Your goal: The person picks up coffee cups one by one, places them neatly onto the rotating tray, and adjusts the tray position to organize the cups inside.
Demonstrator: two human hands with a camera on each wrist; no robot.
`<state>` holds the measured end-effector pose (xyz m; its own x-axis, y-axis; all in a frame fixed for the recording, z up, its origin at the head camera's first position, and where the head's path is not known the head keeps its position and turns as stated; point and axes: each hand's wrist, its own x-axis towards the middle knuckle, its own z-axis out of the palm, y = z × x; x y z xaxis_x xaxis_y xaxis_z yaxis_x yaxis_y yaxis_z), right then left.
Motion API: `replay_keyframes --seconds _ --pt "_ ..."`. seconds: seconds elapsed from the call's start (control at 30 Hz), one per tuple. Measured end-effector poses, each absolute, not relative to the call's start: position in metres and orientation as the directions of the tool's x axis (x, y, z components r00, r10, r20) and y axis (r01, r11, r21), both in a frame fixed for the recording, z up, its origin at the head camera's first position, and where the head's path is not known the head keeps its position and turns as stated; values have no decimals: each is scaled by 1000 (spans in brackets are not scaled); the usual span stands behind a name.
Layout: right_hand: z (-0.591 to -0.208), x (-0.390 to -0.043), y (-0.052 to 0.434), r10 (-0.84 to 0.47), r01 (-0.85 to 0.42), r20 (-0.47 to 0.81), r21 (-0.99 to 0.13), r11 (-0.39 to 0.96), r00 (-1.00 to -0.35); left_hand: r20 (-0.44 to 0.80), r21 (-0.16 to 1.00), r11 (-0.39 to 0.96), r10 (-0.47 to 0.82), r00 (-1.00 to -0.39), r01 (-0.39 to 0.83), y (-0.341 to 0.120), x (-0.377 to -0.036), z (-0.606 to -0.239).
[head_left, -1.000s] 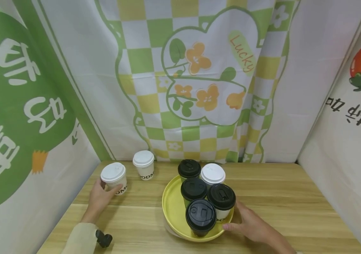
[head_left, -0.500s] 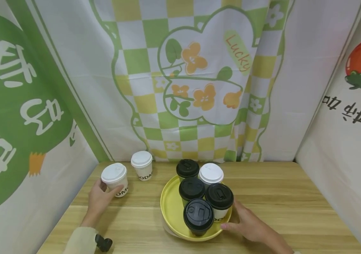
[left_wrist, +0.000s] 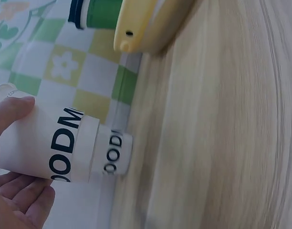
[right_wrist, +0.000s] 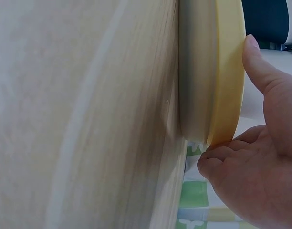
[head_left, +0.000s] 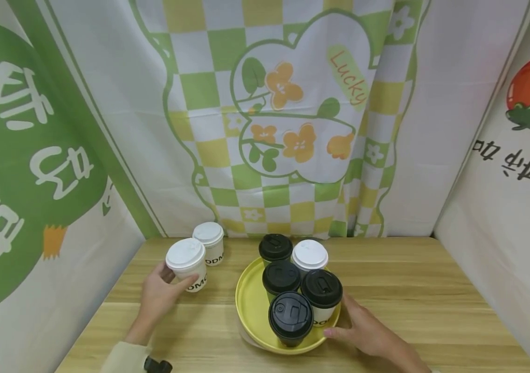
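My left hand (head_left: 164, 292) holds a lidded white paper cup (head_left: 187, 261) with dark lettering, thumb and fingers on opposite sides. In the left wrist view this cup (left_wrist: 41, 138) is raised off the wood, overlapping a second white cup (left_wrist: 112, 152). That second cup (head_left: 209, 241) stands upright at the back left. A round yellow tray (head_left: 252, 316) bears several black-lidded cups and one white-lidded cup (head_left: 310, 255). At its right edge, my right hand (head_left: 362, 326) grips the rim. The right wrist view has my thumb (right_wrist: 258, 64) on the tray's rim (right_wrist: 227, 76), fingers bent along its edge.
Under everything lies a wooden table (head_left: 414, 290). A checked curtain (head_left: 265, 197) hangs behind it, and printed cloth walls close in the left and right sides. Beneath the tray is a paler base (right_wrist: 196, 71).
My left hand has carried the white cup off the table and to the right, so it now overlaps the cup behind. My right hand stays at the tray.
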<state>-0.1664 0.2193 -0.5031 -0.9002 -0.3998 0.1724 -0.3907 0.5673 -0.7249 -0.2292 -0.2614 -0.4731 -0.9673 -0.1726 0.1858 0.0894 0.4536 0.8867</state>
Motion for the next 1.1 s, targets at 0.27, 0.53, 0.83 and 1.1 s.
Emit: replay_keyframes --seconds 0.27,0.53,0.83,1.1 --pt "-504 -167 218 -405 -387 165 -732 560 -899 246 886 427 -98 -964 183 -230 -226 -467" --pt "-502 -166 218 -404 -360 131 -742 565 -905 251 905 360 -29 -967 224 -198 -223 -458" --pt "-502 -165 218 -409 -352 122 -754 555 -904 285 915 290 32 -958 282 -167 -228 -462" --pt "-504 -166 219 -404 -348 121 -756 554 -907 278 920 275 43 -960 279 -147 -229 -473"
